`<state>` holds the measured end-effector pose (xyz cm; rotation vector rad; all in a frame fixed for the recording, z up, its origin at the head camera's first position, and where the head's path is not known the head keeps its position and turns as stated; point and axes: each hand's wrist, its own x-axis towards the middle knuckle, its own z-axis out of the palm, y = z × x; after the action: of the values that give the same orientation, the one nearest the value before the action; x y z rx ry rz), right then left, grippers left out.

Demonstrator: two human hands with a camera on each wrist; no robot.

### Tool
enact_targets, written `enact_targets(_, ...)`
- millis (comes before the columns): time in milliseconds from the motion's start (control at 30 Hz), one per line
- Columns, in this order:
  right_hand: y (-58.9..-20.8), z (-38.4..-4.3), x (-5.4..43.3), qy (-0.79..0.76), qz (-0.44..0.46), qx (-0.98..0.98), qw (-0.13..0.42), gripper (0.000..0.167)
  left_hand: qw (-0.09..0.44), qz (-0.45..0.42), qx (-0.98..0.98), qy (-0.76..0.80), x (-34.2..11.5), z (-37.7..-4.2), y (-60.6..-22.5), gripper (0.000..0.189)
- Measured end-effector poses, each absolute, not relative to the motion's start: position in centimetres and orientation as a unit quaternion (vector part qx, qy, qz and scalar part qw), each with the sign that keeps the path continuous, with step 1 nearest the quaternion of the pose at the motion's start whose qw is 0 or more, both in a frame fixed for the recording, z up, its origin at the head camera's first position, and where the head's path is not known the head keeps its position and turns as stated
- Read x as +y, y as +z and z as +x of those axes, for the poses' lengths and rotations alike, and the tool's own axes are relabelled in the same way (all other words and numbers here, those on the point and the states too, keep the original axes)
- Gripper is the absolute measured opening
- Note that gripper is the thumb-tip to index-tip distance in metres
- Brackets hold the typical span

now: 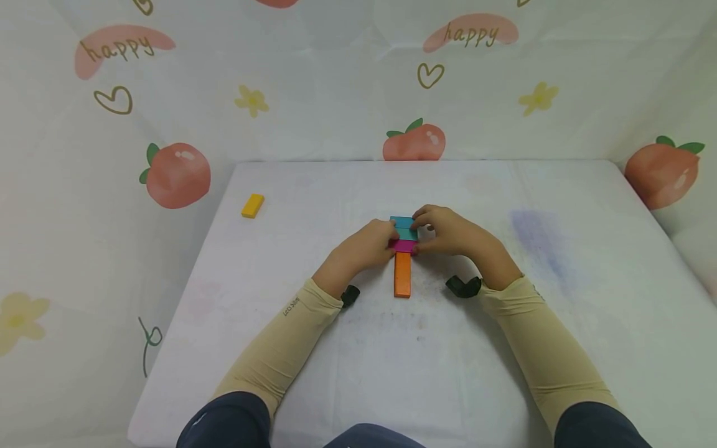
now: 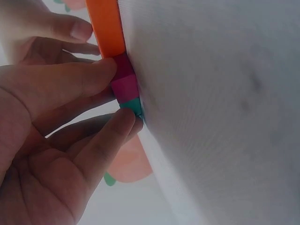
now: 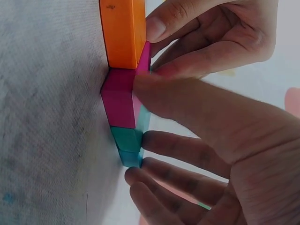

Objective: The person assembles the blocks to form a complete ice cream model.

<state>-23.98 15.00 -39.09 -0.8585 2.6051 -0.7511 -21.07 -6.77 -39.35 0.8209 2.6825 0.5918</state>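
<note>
An orange block (image 1: 402, 277) lies lengthwise on the table, its far end against a magenta block (image 1: 403, 246) set crosswise. Behind that sit a teal block (image 1: 407, 234) and a blue block (image 1: 401, 221), side by side in one row. From the left, my left hand (image 1: 364, 247) touches the magenta block with its thumb and the teal one with a fingertip. My right hand (image 1: 450, 233) rests its thumb (image 3: 161, 93) on the magenta block's right end, its spread fingers along the ends of the teal and blue blocks. The hands partly hide the block ends.
A yellow block (image 1: 253, 206) lies apart at the far left of the white table (image 1: 392, 373). Dark wrist devices (image 1: 463, 287) hang under both wrists. A patterned cloth (image 1: 336, 81) rises behind the table's far edge.
</note>
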Motion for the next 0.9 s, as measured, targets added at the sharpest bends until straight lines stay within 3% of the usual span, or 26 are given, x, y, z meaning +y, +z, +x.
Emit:
enact_targets(300,-39.0,-24.0,14.9,-0.246,-0.294,0.912,0.149,0.045,0.136,0.288,0.925,0.207,-6.8,-21.2,-39.3,0.015)
enact_targets(567,-39.1,-24.0,14.9,-0.243,-0.292,0.913,0.15,0.045,0.14,0.282,0.923,0.22,-7.4,-21.5,-39.5,0.031)
enact_targets(900,-39.0,-24.0,14.7,-0.229,-0.277,0.918,0.168,0.048,0.122,0.2,0.935,0.268,-11.1,-22.5,-38.1,0.037)
